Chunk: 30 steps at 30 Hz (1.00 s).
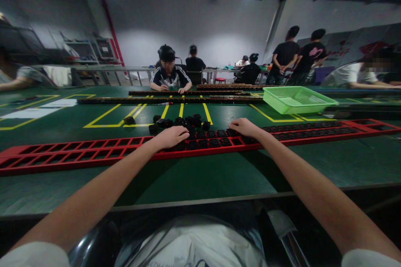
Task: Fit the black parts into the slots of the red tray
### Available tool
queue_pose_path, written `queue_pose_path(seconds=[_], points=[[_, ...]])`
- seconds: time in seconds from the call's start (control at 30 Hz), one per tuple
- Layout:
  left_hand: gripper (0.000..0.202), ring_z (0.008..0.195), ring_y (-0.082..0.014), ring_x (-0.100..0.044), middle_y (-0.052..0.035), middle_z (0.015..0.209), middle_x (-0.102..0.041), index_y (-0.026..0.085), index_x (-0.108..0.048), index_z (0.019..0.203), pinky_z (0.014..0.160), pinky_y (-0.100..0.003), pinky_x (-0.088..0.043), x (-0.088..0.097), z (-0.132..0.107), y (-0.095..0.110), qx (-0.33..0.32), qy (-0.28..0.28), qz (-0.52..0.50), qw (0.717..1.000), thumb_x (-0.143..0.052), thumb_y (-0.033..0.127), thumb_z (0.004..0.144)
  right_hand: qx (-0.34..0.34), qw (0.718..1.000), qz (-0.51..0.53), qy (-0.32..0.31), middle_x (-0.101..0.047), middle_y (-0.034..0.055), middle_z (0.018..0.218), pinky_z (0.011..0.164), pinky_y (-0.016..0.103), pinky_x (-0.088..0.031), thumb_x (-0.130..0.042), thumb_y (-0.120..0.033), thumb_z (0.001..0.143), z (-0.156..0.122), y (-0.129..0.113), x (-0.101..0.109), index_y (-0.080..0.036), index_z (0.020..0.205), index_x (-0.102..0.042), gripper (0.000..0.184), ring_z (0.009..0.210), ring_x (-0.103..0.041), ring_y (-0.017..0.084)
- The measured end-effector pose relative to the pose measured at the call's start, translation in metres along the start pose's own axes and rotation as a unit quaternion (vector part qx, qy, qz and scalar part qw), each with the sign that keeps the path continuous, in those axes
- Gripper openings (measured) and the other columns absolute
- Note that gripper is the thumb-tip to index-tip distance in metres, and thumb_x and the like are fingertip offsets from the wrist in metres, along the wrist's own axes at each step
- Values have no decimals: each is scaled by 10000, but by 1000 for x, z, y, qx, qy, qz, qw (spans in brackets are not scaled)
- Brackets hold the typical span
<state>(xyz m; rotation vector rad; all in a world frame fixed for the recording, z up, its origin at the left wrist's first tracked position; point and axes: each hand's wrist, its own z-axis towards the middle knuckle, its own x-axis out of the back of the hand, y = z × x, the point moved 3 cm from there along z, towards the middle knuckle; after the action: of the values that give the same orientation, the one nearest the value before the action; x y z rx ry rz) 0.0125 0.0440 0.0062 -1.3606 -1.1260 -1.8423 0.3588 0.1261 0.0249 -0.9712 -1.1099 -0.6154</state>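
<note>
- Green matting marked with yellow lines covers the long worktop (219, 175), which stands in a dim hall with grey walls and ceiling lamps.
- A long red tray (78, 152) with two rows of small compartments lies across the worktop in front of the person, running from the left edge to the far right.
- Its middle and right compartments hold small black parts (216, 142); the compartments on the left stand open and unfilled.
- A loose heap of black parts (181, 123) sits on the matting just behind the tray, near its middle.
- The left hand (171, 137) rests palm down on the tray at the edge of the heap, its fingers curled over the parts; whether they hold one cannot be told.
- The right hand (244, 127) lies on the back row of the tray just right of the heap, fingers bent down onto the filled compartments; what they grip, if anything, is hidden.
- A light green basket (297, 100) stands on the worktop behind the tray, to the right.
- Across the worktop a person in a dark jacket with white stripes (170, 76) sits facing this way, with both hands on another long tray (188, 92).
- More people sit and stand further back and at both sides.
</note>
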Motion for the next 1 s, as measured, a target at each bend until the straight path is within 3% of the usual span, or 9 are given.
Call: queue_pose_path(seconds=[0.63,0.73,0.83,0.93,1.0], points=[[447,1261,-311,-688,-143,1346,-739,179,-747,1254,1169,-442,-517,-2,0,-2,-16,9,-9,1000,-413,438,1108,6,1000,-2,-6,-554,45,677,700,333,-323,-509,-500,941,0,2,-1,-214,637,-490,418,682,-465,176],[445,1338,-292,-651,-151,1429,-681,170,-714,1327,1239,-430,-475,-2,1,-3,-33,35,-11,999,-442,436,1097,2,1000,-1,-4,-544,38,662,701,331,-320,-532,-508,945,2,3,-1,-215,627,-489,435,667,-457,172],[565,1519,-305,-533,-179,1626,-562,133,-607,1517,1334,-451,-369,-1,4,-7,-13,56,-6,998,-451,474,1094,0,1000,-1,-4,-546,38,665,704,329,-319,-542,-503,948,2,3,-1,-214,627,-488,435,670,-465,174],[725,1669,-330,-351,-201,1780,-390,81,-435,1681,1388,-477,-261,-2,8,-8,18,21,0,1000,-419,522,1106,3,1000,0,-3,-555,42,676,714,328,-326,-540,-498,952,1,2,-1,-210,643,-511,423,689,-474,178],[773,1682,-353,-320,-213,1794,-357,50,-390,1712,1393,-492,-241,-3,9,-7,28,-5,8,1000,-400,536,1111,7,1000,4,-1,-559,43,682,719,327,-331,-539,-515,953,0,2,-1,-208,652,-517,431,691,-470,176]])
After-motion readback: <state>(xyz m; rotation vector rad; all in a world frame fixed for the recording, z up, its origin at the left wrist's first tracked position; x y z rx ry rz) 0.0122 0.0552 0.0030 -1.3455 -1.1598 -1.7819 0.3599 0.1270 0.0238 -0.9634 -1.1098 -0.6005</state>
